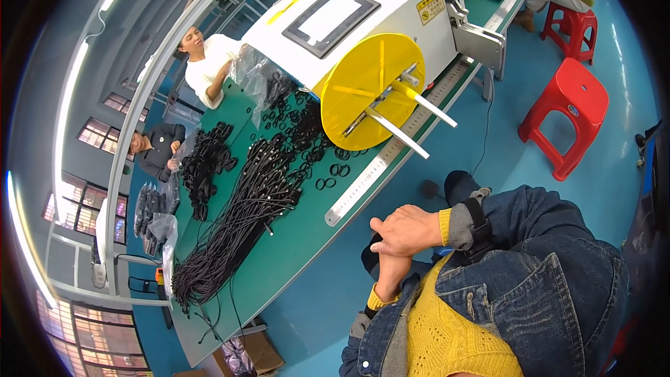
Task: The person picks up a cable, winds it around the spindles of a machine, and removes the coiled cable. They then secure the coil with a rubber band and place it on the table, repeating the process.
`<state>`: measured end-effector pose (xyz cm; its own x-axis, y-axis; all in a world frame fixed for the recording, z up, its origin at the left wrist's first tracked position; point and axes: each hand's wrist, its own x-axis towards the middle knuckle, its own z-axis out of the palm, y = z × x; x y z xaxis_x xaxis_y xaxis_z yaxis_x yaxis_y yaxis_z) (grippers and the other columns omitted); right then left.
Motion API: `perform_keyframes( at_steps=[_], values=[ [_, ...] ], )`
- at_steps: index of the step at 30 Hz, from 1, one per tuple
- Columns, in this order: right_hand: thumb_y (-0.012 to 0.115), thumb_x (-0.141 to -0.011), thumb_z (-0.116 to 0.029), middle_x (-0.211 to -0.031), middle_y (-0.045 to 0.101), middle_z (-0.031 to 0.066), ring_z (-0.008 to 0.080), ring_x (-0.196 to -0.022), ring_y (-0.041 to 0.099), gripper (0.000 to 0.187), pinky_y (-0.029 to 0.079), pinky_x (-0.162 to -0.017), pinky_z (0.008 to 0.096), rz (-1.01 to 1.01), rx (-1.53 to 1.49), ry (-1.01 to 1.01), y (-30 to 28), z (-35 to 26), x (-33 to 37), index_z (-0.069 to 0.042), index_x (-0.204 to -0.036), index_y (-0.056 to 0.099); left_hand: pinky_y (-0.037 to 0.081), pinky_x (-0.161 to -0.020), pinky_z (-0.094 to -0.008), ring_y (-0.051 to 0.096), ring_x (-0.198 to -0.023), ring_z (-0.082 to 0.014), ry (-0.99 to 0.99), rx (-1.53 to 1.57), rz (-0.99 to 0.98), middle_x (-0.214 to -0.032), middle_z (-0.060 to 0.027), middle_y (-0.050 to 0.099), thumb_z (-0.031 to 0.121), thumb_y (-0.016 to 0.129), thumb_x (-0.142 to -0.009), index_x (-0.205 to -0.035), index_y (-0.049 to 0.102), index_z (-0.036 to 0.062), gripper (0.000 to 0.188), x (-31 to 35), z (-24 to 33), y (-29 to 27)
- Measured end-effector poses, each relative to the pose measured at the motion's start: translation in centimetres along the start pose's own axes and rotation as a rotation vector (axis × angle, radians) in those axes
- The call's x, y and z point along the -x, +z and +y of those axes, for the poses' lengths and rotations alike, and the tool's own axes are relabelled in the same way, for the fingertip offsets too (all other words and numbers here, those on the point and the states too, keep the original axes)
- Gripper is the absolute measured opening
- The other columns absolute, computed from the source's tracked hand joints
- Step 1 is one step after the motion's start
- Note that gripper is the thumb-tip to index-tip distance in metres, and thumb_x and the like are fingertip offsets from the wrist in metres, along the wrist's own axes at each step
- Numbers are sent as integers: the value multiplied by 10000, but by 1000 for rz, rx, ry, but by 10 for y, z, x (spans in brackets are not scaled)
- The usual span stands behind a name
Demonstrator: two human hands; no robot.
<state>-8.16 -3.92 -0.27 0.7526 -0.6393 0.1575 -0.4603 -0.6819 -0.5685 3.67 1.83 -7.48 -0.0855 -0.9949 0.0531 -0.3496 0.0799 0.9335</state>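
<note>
Head view, right fingers (389, 234) grasping left hand (395, 264), left fingers hidden, can't tell, one yellow disc (363, 72), two red stools (581, 89)

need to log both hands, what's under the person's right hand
The left hand is under the right hand; its wrist shows, with a yellow cuff. Most of it is covered; whether it holds anything cannot be seen.

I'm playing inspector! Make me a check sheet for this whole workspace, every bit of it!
Surface: long green table, silver metal ruler strip along its edge.
Things: white boxy machine with round yellow disc; many small black rings.
Clutter: crumpled clear plastic bag.
Hands: bare right hand over bare left hand; nothing seen held.
Cables: bundled long thin black cables.
Surroundings: red plastic stools, blue floor, person in white top.
</note>
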Motion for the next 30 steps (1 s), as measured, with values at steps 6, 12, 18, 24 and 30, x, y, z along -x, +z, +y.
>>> perform_keyframes(
  at_steps=[6,12,18,24,30],
  values=[
    [463,-858,-419,-574,579,175,351,-557,587,433,452,-513,420,-52,91,0,-7,-3,-2,9,-805,430,461,-701,-326,568,-833,-178,-175,82,-49,-886,-73,599,42,624,-741,-914,576,16,181,1,18,-5],
    [468,-846,-465,-564,572,169,348,-536,577,475,441,-490,414,34,128,-71,1,2,-3,9,-827,443,461,-713,-327,569,-859,-174,-30,-29,18,-941,-82,605,51,677,-693,-953,579,16,279,0,22,-6],
    [461,-848,-462,-587,585,175,349,-567,588,492,451,-525,424,-99,61,-38,-2,4,-2,30,-841,458,458,-730,-326,563,-886,-173,-75,81,-49,-952,-80,601,45,693,-674,-973,569,12,325,2,29,0],
    [443,-856,-476,-593,584,181,361,-582,587,516,454,-551,432,-143,-10,37,-3,1,5,40,-869,455,455,-733,-329,566,-895,-193,-51,-23,-42,-949,-102,597,62,624,-745,-999,548,11,269,2,6,3],
    [450,-847,-497,-591,585,176,350,-564,588,516,452,-520,420,-45,-63,89,-5,4,11,19,-854,435,453,-747,-334,573,-910,-219,-72,-100,7,-959,-119,594,76,562,-799,-1032,530,10,244,-1,15,1]
  ],
)
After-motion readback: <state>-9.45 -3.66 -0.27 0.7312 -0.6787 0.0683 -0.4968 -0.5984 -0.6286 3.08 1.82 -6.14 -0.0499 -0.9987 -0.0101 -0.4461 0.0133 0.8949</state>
